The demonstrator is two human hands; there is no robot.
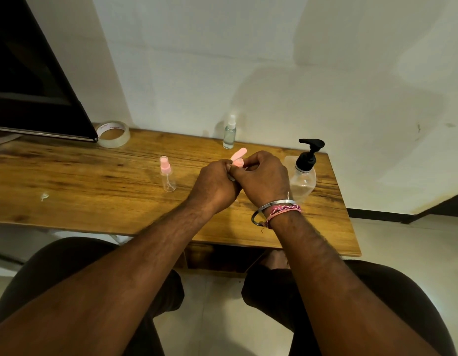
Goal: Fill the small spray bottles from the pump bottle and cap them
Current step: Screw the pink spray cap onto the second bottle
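My left hand [213,187] and my right hand [261,179] meet over the middle of the wooden table [94,191]. Between them is a small spray bottle whose pink spray top [237,158] sticks out above the fingers; the bottle's body is hidden inside my left fist. My right fingers pinch the pink top. An empty clear spray bottle with a pink head [167,173] stands upright to the left. A clear spray bottle with a white head [229,132] stands at the back by the wall. The pump bottle [303,173] with a black pump stands just right of my right hand.
A roll of clear tape [112,134] lies at the back left beside a dark monitor [35,80]. A small white scrap [44,197] lies on the left part of the table. The table's right edge is close behind the pump bottle. My knees are under the front edge.
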